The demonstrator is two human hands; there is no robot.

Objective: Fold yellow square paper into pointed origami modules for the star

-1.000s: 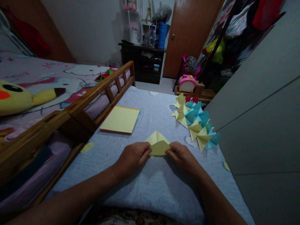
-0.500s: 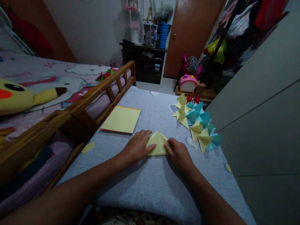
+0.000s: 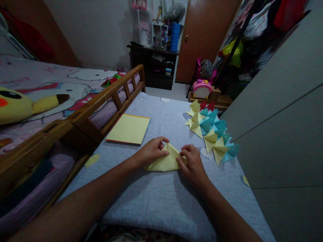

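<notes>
A folded sheet of pale yellow paper (image 3: 164, 163) lies on the light blue bedspread between my hands, its long edge facing me. My left hand (image 3: 152, 150) pinches it near the top corner, thumb on the front and fingers behind. On the right side, my right hand (image 3: 191, 161) grips the paper's edge between thumb and curled fingers. Up and to the left rests a stack of square paper (image 3: 130, 129), yellow on top. To the right stand several folded paper pieces in yellow (image 3: 219, 149), turquoise (image 3: 230, 152) and red (image 3: 203, 105).
A wooden bed rail (image 3: 101, 95) runs along the left, with a yellow plush toy (image 3: 15, 106) on the bed beyond it. A grey-white cabinet (image 3: 282, 141) borders the right side. At the far end sit a pink toy case (image 3: 202, 89) and a dark cabinet (image 3: 151, 69).
My left hand has moved up from the paper's left side to its top corner. More of the paper's lower left shows, and its peak looks tilted. My right hand keeps its hold.
</notes>
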